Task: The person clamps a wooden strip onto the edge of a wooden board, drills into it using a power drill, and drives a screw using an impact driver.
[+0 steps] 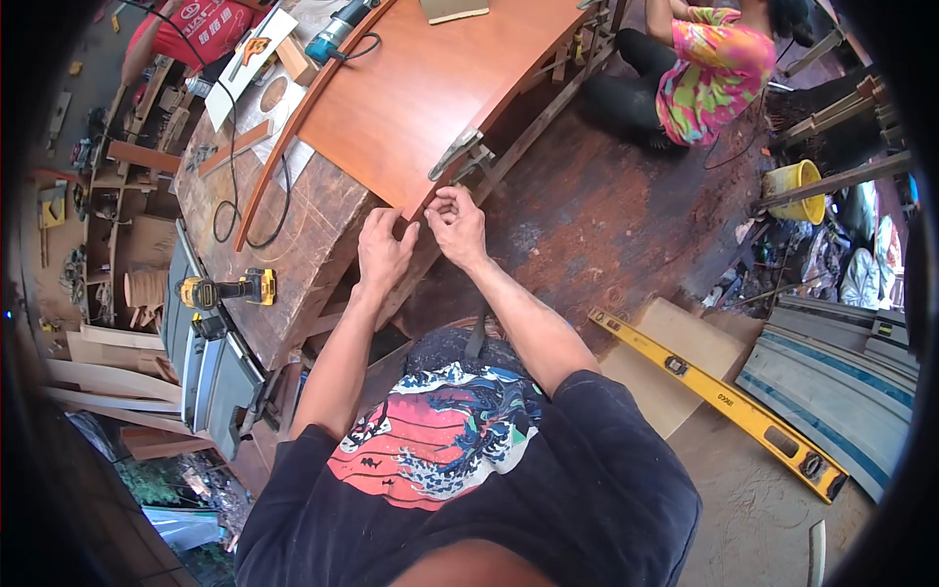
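A reddish-brown wooden panel (411,93) lies on the workbench, its near corner between my hands. At that corner my left hand (384,249) has its fingers curled and its thumb close to the edge; what it pinches, if anything, is hidden. My right hand (457,227) is closed, with thumb and fingertips on a narrow wooden strip (422,202) along the panel's right edge. Just beyond the right fingers, a metal clamp (456,155) sits on the same edge.
Along the panel's left side runs a long wooden strip (274,183), near a teal power tool (335,34). A yellow cordless drill (230,290) rests at the left. To the right are a yellow spirit level (724,399), a yellow bucket (794,192) and a seated person (709,78). Another person (201,34) is far left.
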### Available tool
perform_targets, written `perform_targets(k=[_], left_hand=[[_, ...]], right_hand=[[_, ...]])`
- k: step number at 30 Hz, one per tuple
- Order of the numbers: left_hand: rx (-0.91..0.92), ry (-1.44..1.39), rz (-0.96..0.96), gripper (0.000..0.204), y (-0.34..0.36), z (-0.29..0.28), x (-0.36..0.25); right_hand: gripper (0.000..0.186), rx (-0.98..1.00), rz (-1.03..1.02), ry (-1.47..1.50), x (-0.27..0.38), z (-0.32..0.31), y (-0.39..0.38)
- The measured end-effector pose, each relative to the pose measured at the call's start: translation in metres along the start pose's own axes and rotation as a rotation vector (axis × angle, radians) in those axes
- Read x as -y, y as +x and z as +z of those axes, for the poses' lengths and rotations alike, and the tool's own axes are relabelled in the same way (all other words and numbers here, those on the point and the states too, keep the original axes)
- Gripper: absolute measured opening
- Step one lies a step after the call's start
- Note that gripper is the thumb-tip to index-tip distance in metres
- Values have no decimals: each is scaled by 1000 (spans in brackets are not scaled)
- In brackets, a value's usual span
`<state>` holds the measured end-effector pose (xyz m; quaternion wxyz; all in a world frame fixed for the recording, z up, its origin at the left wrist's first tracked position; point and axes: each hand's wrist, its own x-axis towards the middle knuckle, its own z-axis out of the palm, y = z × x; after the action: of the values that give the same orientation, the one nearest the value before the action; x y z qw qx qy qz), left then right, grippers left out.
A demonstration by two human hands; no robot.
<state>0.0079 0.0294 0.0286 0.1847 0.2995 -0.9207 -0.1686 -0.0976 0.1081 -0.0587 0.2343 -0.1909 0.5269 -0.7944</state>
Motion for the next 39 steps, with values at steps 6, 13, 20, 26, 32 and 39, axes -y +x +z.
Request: perform_targets(k=[6, 13, 20, 26, 32, 39], left_hand=[[74, -23, -12, 35, -2, -8, -4], [129, -134, -120, 40, -4, -9, -5], [102, -208, -188, 39, -5, -7, -4], [94, -182, -185, 39, -3, -5, -5], [-23, 8, -114, 41, -3, -3, -18], [-63, 76, -125, 37, 3, 9, -22]], right_hand=[[29, 60, -85, -116, 4, -7, 5], [37, 148, -61, -176, 8, -13, 13], [41, 155, -143, -264, 13, -11, 11], [42, 132, -170, -279, 10, -10, 10], [45, 121, -173, -243, 8, -6, 9], [52, 115, -70, -164, 6, -5, 2]])
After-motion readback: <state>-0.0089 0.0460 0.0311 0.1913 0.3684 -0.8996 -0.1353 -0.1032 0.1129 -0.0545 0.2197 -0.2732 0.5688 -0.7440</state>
